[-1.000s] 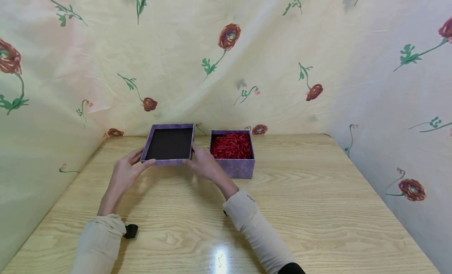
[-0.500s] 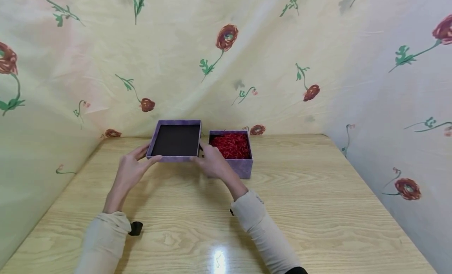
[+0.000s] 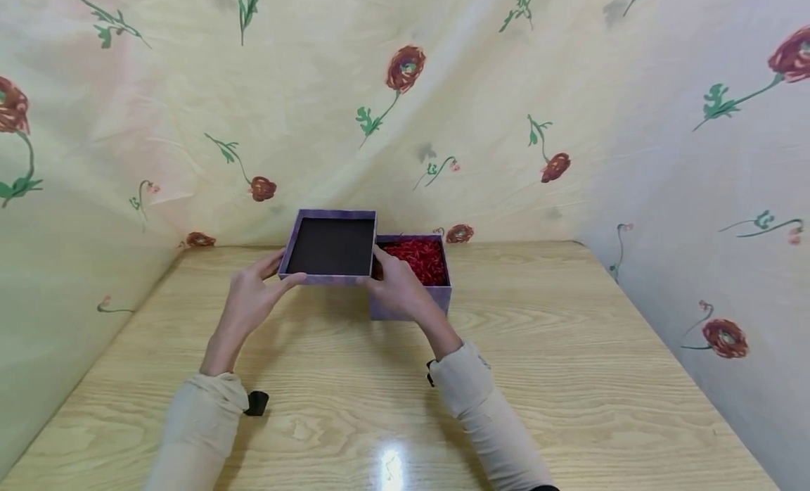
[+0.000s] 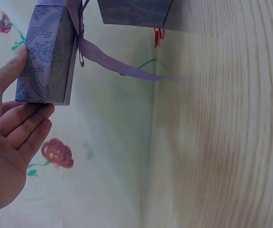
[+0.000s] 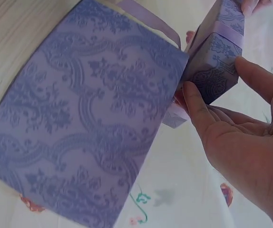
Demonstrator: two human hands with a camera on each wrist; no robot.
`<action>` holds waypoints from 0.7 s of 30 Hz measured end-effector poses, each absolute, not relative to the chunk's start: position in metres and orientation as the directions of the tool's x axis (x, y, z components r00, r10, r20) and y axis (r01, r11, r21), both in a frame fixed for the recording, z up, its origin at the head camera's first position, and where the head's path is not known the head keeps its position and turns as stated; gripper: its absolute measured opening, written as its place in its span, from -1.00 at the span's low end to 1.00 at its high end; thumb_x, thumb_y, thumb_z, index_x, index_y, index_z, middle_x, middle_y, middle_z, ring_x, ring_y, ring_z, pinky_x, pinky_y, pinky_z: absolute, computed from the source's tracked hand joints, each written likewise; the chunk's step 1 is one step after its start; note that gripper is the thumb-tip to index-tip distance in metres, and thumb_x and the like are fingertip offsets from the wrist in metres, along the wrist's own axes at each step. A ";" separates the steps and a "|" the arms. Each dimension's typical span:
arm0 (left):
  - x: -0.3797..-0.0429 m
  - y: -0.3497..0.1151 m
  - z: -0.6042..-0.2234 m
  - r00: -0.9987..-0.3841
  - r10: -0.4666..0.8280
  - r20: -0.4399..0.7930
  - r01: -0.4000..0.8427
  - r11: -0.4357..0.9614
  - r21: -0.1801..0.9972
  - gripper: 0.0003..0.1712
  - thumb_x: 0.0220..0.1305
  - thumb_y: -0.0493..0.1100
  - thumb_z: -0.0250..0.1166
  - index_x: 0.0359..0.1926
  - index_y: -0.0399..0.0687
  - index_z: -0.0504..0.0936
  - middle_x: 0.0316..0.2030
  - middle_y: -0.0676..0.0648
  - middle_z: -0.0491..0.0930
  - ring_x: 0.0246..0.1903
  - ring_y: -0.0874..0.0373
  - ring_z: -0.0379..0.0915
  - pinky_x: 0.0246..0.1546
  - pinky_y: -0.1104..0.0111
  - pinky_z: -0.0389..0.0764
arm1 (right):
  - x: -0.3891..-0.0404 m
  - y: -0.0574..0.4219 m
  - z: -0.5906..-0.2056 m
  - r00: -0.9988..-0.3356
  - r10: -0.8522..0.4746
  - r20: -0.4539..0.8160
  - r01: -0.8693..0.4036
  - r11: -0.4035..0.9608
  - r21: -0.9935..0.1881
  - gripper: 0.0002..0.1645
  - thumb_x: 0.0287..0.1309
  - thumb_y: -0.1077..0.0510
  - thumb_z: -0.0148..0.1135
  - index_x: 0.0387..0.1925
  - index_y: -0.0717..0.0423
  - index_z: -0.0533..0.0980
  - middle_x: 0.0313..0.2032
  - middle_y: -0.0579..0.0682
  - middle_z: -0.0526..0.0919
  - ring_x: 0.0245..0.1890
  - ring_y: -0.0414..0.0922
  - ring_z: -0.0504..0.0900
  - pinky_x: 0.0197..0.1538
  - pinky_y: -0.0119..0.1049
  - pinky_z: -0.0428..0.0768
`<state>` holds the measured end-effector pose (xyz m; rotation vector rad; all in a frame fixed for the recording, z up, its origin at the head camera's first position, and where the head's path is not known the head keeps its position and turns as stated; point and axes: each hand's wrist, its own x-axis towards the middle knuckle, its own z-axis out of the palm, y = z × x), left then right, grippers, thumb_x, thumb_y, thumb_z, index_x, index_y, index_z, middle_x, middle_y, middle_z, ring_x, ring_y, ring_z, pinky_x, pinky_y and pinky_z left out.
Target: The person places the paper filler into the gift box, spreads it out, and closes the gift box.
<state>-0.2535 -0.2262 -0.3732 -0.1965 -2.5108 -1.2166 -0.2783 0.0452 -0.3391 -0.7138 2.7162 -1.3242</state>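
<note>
Both hands hold a purple box lid [image 3: 332, 246] up off the table, its black inside facing the head camera. My left hand [image 3: 248, 297] grips the lid's left front corner, thumb along the front edge and fingers under it. At the right front corner, my right hand [image 3: 397, 283] pinches it the same way. A lilac ribbon [image 4: 115, 65] hangs from the lid's outer face in the left wrist view. Just right of the lid stands the matching purple patterned box [image 5: 84, 114], filled with red shredded paper [image 3: 422, 259]. Lid and right hand overlap the box's left side in the head view.
A wood-grain table [image 3: 569, 378] lies beneath. Floral cloth [image 3: 481, 90] hangs behind it and along both sides, with the box close to the back cloth. Both forearms reach over the table in light sleeves [image 3: 199, 424].
Both hands have carried the lid to the right and upward, from beside the box to partly overlapping it in the head view. The box has stayed in place.
</note>
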 end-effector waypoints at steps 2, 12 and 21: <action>-0.255 -0.221 -0.372 -0.931 -0.024 0.364 0.273 0.615 0.740 -0.11 0.31 0.18 0.45 0.46 -0.24 0.43 0.23 -0.28 0.55 0.34 -0.26 0.37 0.30 -0.15 0.40 | -0.279 0.050 -0.339 -0.895 -0.413 0.170 -0.388 0.528 -0.756 -0.13 0.42 0.13 0.32 0.60 0.16 0.15 0.31 0.17 0.56 0.09 -0.04 0.61 0.18 -0.09 0.58; -0.261 -0.197 -0.368 -0.926 -0.010 0.378 0.299 0.592 0.748 -0.12 0.29 0.13 0.49 0.43 -0.31 0.45 0.23 -0.32 0.53 0.34 -0.23 0.38 0.30 -0.11 0.42 | -0.279 0.074 -0.337 -0.905 -0.390 0.168 -0.374 0.544 -0.751 -0.15 0.41 0.09 0.33 0.59 0.14 0.19 0.37 0.17 0.49 0.30 0.03 0.51 0.30 0.03 0.50; -0.267 -0.178 -0.369 -0.912 0.011 0.411 0.341 0.578 0.742 -0.13 0.27 0.12 0.50 0.42 -0.31 0.47 0.23 -0.31 0.54 0.30 -0.23 0.43 0.29 -0.09 0.45 | -0.281 0.093 -0.335 -0.905 -0.387 0.179 -0.381 0.546 -0.746 -0.18 0.42 0.10 0.31 0.57 0.18 0.22 0.42 0.16 0.43 0.43 0.08 0.37 0.40 0.06 0.39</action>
